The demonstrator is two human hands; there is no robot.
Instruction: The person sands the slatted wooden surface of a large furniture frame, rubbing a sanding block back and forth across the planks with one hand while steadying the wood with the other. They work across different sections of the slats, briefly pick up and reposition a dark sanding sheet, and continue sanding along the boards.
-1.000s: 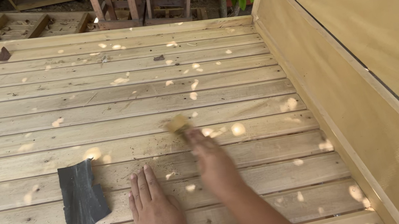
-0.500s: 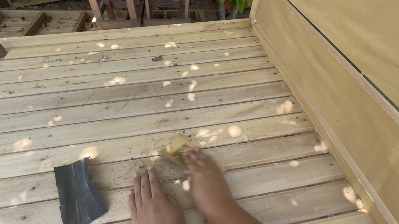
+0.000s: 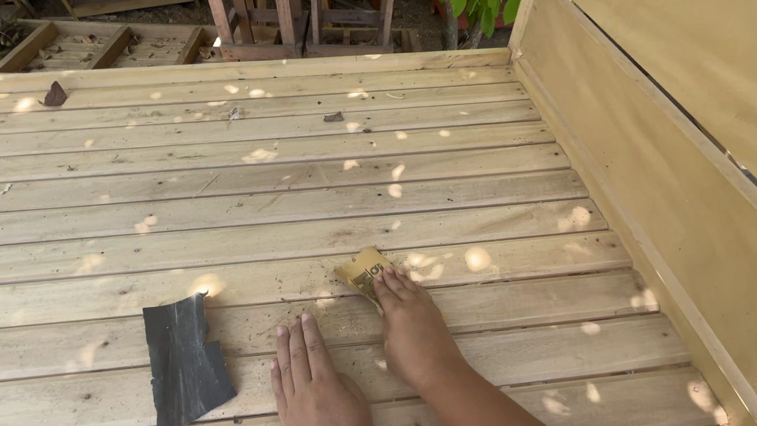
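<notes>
- Sandpaper (image 3: pixel 363 272), a small yellow-backed piece, is lying on a plank of the wooden deck (image 3: pixel 198 221), and we are pressing it down under our right hand (image 3: pixel 412 329), fingers (image 3: pixel 394 286) extended flat over its near edge.
- We are resting our left hand (image 3: pixel 318 405) palm-down just beside the right, fingers released, grasping nothing.
- A dark sandpaper sheet (image 3: pixel 182 361) is lying near our left hand.
- A wooden backrest (image 3: pixel 693 153) is rising along our right.
</notes>
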